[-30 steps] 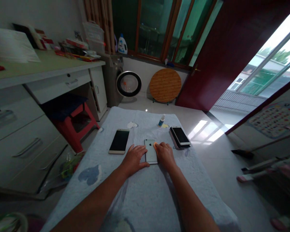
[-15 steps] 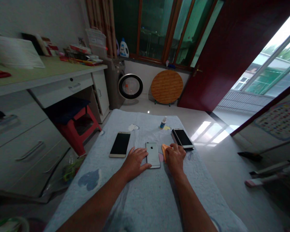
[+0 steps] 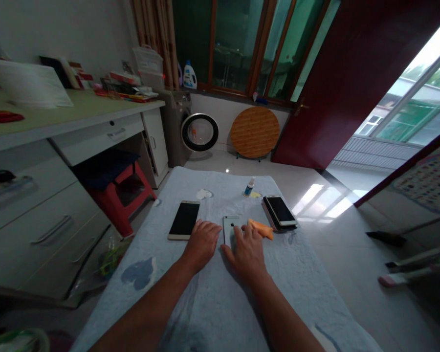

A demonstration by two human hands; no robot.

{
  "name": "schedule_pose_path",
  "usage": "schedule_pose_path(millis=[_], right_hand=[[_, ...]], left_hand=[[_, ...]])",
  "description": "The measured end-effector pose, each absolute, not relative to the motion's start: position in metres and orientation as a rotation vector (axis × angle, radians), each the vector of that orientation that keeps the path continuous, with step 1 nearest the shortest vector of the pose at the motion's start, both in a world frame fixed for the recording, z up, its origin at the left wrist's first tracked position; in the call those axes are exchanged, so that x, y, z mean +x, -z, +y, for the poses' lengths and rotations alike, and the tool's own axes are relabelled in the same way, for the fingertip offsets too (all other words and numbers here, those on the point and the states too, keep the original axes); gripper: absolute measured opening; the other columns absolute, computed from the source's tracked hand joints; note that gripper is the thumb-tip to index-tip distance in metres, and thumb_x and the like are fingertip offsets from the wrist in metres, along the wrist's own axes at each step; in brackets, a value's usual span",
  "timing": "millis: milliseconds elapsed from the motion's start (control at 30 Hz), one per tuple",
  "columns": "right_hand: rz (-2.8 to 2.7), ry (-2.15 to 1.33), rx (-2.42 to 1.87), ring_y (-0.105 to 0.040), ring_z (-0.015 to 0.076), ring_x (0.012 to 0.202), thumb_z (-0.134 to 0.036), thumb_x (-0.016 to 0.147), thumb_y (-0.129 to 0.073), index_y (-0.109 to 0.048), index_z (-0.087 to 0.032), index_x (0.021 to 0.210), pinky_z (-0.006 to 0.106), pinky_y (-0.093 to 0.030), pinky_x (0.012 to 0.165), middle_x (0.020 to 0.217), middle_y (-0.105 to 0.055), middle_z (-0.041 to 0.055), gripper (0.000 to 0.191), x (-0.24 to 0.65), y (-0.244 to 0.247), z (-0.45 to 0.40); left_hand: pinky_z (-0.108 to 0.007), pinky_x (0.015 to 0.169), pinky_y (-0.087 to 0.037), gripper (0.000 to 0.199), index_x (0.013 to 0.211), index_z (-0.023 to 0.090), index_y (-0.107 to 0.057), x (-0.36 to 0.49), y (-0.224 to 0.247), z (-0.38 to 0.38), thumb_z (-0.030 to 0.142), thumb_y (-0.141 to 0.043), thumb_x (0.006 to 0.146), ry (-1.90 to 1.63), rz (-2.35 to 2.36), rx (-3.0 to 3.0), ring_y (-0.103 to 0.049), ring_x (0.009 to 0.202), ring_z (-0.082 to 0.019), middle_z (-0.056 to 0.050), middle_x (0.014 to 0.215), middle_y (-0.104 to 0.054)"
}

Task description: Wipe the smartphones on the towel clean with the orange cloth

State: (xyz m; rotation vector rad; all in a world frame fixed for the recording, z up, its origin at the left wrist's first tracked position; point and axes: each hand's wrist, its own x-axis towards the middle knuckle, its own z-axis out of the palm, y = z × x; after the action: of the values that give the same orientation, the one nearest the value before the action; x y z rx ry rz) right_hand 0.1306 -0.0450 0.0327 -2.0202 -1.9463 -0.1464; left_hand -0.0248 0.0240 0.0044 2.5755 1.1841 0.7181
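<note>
Right hand (image 3: 248, 248) spread over silver phone (image 3: 229, 227); left hand (image 3: 203, 243) left of phone, grip unclear; orange cloth (image 3: 263, 229) right of phone. Likely grasping step; next needs edge hold.

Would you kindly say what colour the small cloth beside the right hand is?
The small cloth is orange, clearest in the head view.
</note>
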Motion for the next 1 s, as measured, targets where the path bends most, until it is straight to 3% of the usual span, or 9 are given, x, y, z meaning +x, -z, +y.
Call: schedule_pose_path(millis=[67,200,533,800,1000], right_hand=[[-1.966,0.067,-2.090,-0.046,0.0310,0.102,-0.053,0.077,-0.064,-0.055,-0.017,0.122,0.044,-0.035,0.090,0.114,-0.053,0.0150,0.058,0.119,-0.031,-0.046],[-1.945,-0.007,-2.155,-0.047,0.0307,0.103,-0.049,0.078,-0.063,-0.056,-0.018,0.120,0.045,-0.037,0.090,0.116,-0.052,0.0155,0.052,0.112,-0.032,-0.046],[-1.956,-0.049,-2.124,-0.052,0.0294,0.098,-0.032,0.077,-0.059,-0.057,-0.016,0.122,0.040,-0.041,0.084,0.110,-0.058,0.0149,0.047,0.119,-0.034,-0.044],[-1.842,-0.145,-2.054,-0.064,0.0230,0.085,-0.023,0.083,-0.046,-0.056,-0.013,0.124,0.031,-0.043,0.074,0.100,-0.069,0.0122,0.043,0.130,-0.036,-0.046],[-1.630,-0.082,-1.922,-0.064,0.0218,0.092,-0.013,0.083,-0.035,-0.059,-0.012,0.123,0.030,-0.046,0.082,0.103,-0.070,0.0119,0.047,0.151,-0.024,-0.036]], left_hand=[[-0.050,0.110,-0.029,0.032,0.115,0.023,-0.064,-0.025,-0.004,0.024,0.012,-0.048,0.089,-0.719,1.187,2.574,-0.055,0.109,-0.023,-0.004,0.110,-0.068],[-0.050,0.111,-0.028,0.033,0.115,0.024,-0.064,-0.025,-0.003,0.023,0.012,-0.046,0.090,-0.737,1.184,2.576,-0.056,0.109,-0.022,-0.004,0.110,-0.069],[-0.050,0.111,-0.028,0.033,0.116,0.024,-0.064,-0.025,-0.005,0.025,0.013,-0.045,0.090,-0.690,1.166,2.556,-0.055,0.111,-0.023,-0.005,0.112,-0.068],[-0.048,0.111,-0.030,0.045,0.134,0.019,-0.049,-0.023,-0.003,0.026,0.012,-0.046,0.089,-0.736,1.213,2.545,-0.052,0.115,-0.023,-0.008,0.119,-0.064],[-0.049,0.109,-0.032,0.043,0.132,0.016,-0.050,-0.024,-0.001,0.027,0.013,-0.045,0.089,-0.773,1.210,2.551,-0.052,0.114,-0.025,-0.010,0.118,-0.064]])
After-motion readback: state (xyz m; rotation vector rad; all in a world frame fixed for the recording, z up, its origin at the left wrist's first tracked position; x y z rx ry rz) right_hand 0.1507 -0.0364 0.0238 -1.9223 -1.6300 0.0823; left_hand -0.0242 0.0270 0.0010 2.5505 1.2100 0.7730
